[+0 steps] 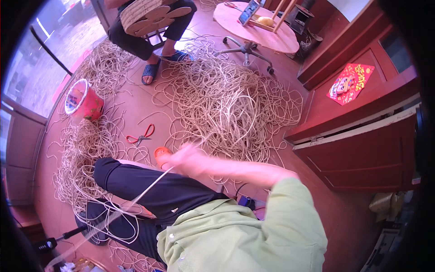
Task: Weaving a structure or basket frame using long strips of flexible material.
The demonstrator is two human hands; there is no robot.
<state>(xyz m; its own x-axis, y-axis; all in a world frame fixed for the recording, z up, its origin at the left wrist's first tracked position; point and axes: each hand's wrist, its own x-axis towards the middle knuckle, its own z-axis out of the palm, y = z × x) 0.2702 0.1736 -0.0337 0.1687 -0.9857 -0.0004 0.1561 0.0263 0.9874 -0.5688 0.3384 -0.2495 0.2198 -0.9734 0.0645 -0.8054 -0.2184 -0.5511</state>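
My right hand (186, 159), blurred by motion, is closed on a pale cord (152, 187). The strand runs taut from the hand across my dark trousers to the lower left edge. A short bit of cord also shows beyond the hand, toward the big tangled heap of cord (233, 102) on the floor. Loose loops of cord (124, 222) lie over my lower leg. My left hand is out of view. Red-handled scissors (141, 135) lie on the floor ahead of my knee, blades apart.
A red bucket (88, 106) with a white rim stands among more cord (84, 145) at left. Opposite, a seated person in blue sandals (151, 71) holds a flower-shaped board (149, 18). A round wheeled table (231, 20) stands far right; a red cabinet (358, 167) is nearer.
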